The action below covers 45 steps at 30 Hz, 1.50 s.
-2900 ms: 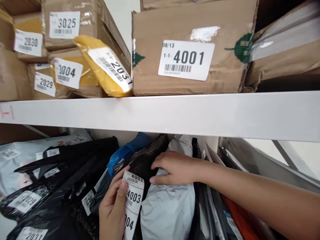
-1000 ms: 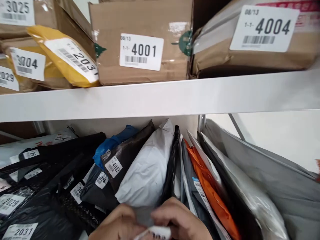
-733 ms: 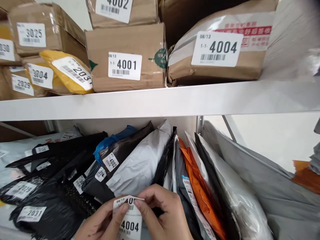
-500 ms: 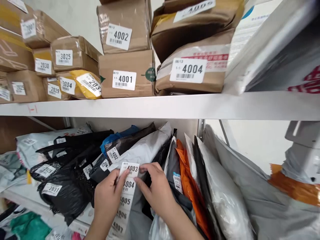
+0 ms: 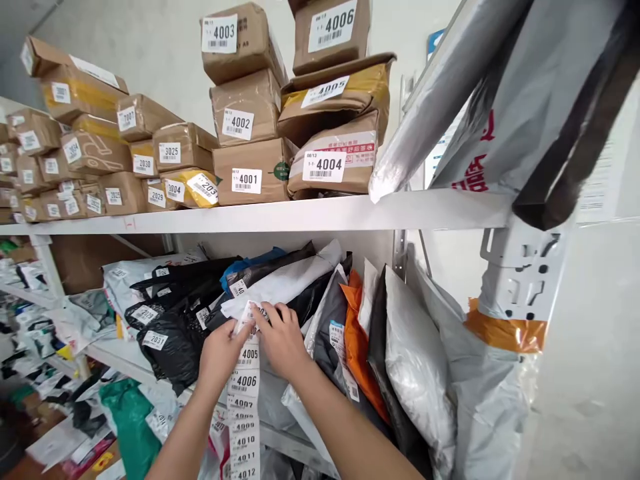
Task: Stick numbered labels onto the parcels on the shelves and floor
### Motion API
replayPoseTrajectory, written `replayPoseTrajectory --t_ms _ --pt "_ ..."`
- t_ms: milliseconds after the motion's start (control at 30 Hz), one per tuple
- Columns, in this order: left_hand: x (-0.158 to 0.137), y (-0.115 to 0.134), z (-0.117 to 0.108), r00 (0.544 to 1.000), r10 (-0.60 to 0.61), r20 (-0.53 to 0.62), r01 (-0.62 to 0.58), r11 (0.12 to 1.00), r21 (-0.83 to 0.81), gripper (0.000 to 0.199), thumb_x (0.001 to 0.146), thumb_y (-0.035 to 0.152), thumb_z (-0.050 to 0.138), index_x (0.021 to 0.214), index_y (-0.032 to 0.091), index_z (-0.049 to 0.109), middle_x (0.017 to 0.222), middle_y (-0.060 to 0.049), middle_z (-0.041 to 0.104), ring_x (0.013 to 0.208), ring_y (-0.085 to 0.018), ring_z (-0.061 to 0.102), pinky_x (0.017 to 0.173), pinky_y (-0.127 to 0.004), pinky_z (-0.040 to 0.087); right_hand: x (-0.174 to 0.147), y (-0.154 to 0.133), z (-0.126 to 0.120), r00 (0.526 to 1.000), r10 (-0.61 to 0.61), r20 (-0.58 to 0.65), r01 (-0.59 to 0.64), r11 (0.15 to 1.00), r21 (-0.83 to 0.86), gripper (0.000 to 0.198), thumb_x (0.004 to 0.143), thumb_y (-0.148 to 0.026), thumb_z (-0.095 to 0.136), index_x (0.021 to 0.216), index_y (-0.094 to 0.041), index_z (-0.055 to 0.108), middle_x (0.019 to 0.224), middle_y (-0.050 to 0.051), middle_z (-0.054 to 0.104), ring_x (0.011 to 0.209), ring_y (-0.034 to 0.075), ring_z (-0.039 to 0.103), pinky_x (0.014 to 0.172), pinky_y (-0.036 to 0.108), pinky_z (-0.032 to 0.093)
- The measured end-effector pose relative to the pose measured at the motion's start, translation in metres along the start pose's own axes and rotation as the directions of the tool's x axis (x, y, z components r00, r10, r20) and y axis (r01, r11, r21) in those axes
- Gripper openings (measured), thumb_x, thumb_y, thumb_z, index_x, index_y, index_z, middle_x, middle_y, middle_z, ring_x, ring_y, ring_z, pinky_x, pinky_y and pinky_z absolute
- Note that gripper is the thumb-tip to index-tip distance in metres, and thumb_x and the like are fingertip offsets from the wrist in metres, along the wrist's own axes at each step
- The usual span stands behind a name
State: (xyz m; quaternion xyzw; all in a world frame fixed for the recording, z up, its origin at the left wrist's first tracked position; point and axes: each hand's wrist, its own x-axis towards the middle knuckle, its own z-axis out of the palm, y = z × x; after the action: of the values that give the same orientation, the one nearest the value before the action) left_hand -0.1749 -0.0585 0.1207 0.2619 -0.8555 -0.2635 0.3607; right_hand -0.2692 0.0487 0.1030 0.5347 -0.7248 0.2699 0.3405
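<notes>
A long paper strip of numbered barcode labels (image 5: pixel 243 407) hangs down in front of the lower shelf, its printed numbers running up to 4012 at the bottom of the view. Between thumb and fingers my left hand (image 5: pixel 220 357) pinches the strip's upper left edge. My right hand (image 5: pixel 283 337) is at the top label, 4003, with its fingertips closed on it and partly covering the number. Just behind both hands lies a white plastic mailer bag (image 5: pixel 295 280); beside it is a dark bag whose label (image 5: pixel 239 288) is partly readable.
Numbered cardboard boxes (image 5: pixel 250 170) are stacked along the upper shelf (image 5: pixel 310 215). Black bags (image 5: pixel 173 347) lie to the left below. Orange (image 5: pixel 363 353) and grey-white mailers (image 5: pixel 415 353) stand to the right. A long wrapped parcel (image 5: pixel 440 100) juts out at upper right.
The view has drawn back and shows more shelf and strip. My right hand has moved over the top label, where before its fingers were at the label's right edge.
</notes>
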Motion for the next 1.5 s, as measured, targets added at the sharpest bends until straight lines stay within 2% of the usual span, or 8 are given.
replayPoseTrajectory --t_ms 167,333,567,767,967,1133,1333,1500 --pt "-0.019 0.01 -0.02 0.99 -0.078 0.114 0.072 0.996 0.055 0.039 0.069 0.052 0.046 0.067 0.018 0.064 0.054 0.0 0.062 0.058 -0.018 0.056 0.053 -0.023 0.037 0.01 -0.006 -0.002 0.994 -0.026 0.103 0.025 1.0 0.013 0.064 0.082 -0.033 0.053 0.141 -0.016 0.034 0.123 0.011 0.053 0.111 0.03 0.039 0.105 0.057 0.026" --pt "-0.05 -0.019 -0.037 0.998 0.025 -0.053 -0.026 0.999 -0.019 0.037 0.069 0.056 0.055 0.063 0.022 0.07 0.075 -0.003 0.07 0.077 -0.022 0.064 0.068 -0.025 0.049 -0.014 -0.003 -0.003 0.998 0.043 0.052 -0.046 0.996 0.073 0.061 0.076 -0.032 0.058 0.134 -0.02 0.043 0.126 0.009 0.051 0.118 0.028 0.037 0.111 0.054 0.015" --pt "-0.07 -0.072 0.026 0.958 -0.015 0.286 0.182 0.802 -0.568 0.05 0.068 0.052 0.069 0.111 0.025 0.065 0.112 -0.002 0.069 0.107 -0.026 0.061 0.086 -0.03 0.053 -0.084 0.029 -0.049 0.944 0.057 0.326 -0.065 0.998 0.014 0.009 0.074 -0.028 0.059 0.072 -0.019 0.061 0.074 0.003 0.061 0.078 0.019 0.053 0.082 0.033 0.04" --pt "-0.084 -0.023 0.061 0.898 0.077 0.434 0.236 0.747 -0.621 0.035 0.079 0.053 0.057 0.093 0.021 0.06 0.068 0.003 0.061 0.061 -0.013 0.056 0.055 -0.02 0.045 -0.066 0.031 -0.117 0.857 0.216 0.467 -0.179 0.976 -0.124 0.044 0.069 -0.021 0.057 0.113 -0.016 0.057 0.072 0.004 0.064 0.072 0.021 0.058 0.075 0.033 0.042" --pt "-0.106 -0.008 0.068 0.986 -0.027 0.164 0.105 0.867 -0.487 0.036 0.079 0.057 0.05 0.086 0.023 0.058 0.07 0.001 0.064 0.065 -0.017 0.059 0.065 -0.025 0.047 -0.051 0.025 -0.077 0.821 -0.057 0.568 0.082 0.996 -0.02 0.029 0.066 -0.025 0.063 0.095 -0.021 0.067 0.087 0.006 0.07 0.086 0.023 0.062 0.09 0.038 0.04" --pt "-0.101 -0.023 0.07 0.978 -0.081 0.192 0.169 0.848 -0.502 0.049 0.079 0.061 0.048 0.109 0.023 0.055 0.087 -0.003 0.071 0.077 -0.02 0.065 0.07 -0.027 0.051 -0.057 0.046 -0.095 0.743 0.203 0.637 -0.111 0.977 -0.182 0.024 0.077 -0.038 0.055 0.078 -0.018 0.068 0.067 0.008 0.067 0.073 0.024 0.064 0.074 0.036 0.045" --pt "-0.071 -0.008 0.075 0.976 0.191 0.1 -0.164 0.958 -0.236 0.037 0.088 0.052 0.039 0.087 0.024 0.063 0.072 -0.002 0.071 0.062 -0.018 0.063 0.057 -0.023 0.045 -0.032 0.031 -0.082 0.83 0.141 0.539 -0.109 0.99 -0.092 0.083 0.056 -0.025 0.075 0.132 -0.014 0.043 0.127 0.017 0.052 0.111 0.032 0.053 0.087 0.041 0.046" --pt "-0.034 0.013 0.077 0.916 0.378 -0.133 -0.334 0.904 0.267 0.046 0.093 0.048 0.032 0.07 0.02 0.061 0.054 -0.003 0.062 0.051 -0.017 0.057 0.05 -0.024 0.031 -0.032 0.049 -0.05 0.842 0.136 0.522 -0.262 0.949 0.175 0.089 0.046 -0.038 0.082 0.127 -0.02 0.047 0.117 0.009 0.057 0.114 0.03 0.048 0.091 0.043 0.043"
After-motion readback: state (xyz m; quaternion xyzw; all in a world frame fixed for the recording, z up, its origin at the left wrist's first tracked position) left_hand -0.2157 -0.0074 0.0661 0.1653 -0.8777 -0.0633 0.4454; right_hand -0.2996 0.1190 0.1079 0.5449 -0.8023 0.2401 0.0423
